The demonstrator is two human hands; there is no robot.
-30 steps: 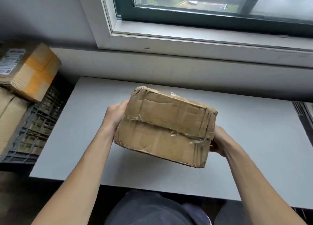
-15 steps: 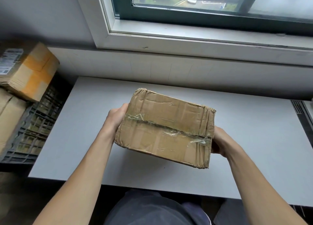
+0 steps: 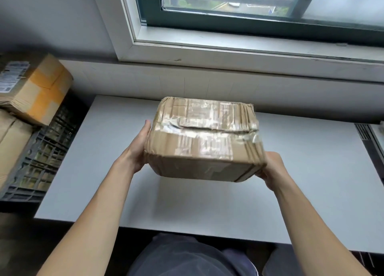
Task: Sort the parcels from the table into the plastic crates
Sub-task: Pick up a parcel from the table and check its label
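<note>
A worn brown cardboard parcel point(image 3: 204, 138), wrapped in shiny clear tape, hangs above the middle of the grey table point(image 3: 301, 192). My left hand point(image 3: 138, 149) presses flat against its left side. My right hand point(image 3: 270, 167) grips its lower right corner from beneath. The taped top faces me. A dark plastic crate point(image 3: 43, 157) stands to the left of the table with a large cardboard parcel point(image 3: 11, 144) inside and a parcel with orange tape and a label point(image 3: 35, 88) stacked on top.
A wall and a window sill point(image 3: 228, 53) run behind the table. At the right edge, part of another dark crate point(image 3: 374, 147) shows. My dark-clothed lap point(image 3: 187, 257) sits below the table's front edge.
The parcel has rotated in my hands, so the taped seam face now points up and toward me. It has also risen slightly, away from me.
</note>
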